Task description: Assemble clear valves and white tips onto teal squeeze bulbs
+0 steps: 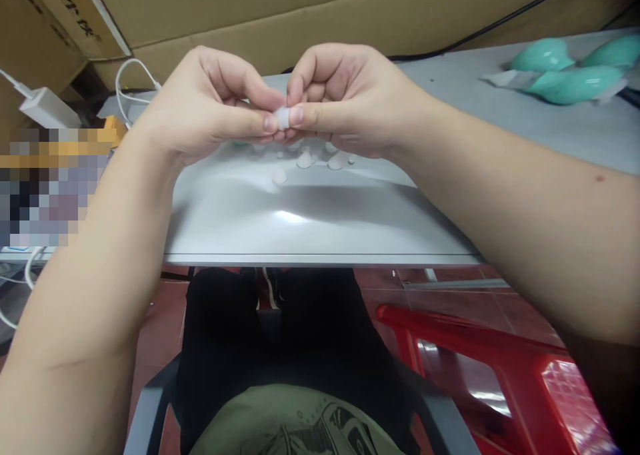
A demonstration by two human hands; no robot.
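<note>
Between my two hands, above the table, is a small whitish translucent piece (283,118), too small and covered for me to tell its kind. My left hand (225,102) pinches its left side between thumb and fingers. On the right side, my right hand (340,98) pinches it the same way, so the fingertips of both hands nearly meet. Just below them on the table lie several small white flat pieces (305,158), some rounded and some drop-shaped. My hands partly hide this group.
Glossy green rounded objects with whitish ends (575,85) lie at the table's back right. A white charger (47,108) with cables is at the left, near a blurred-out patch. Cardboard (280,15) stands behind the white table (320,235). A red plastic stool (475,348) is below right.
</note>
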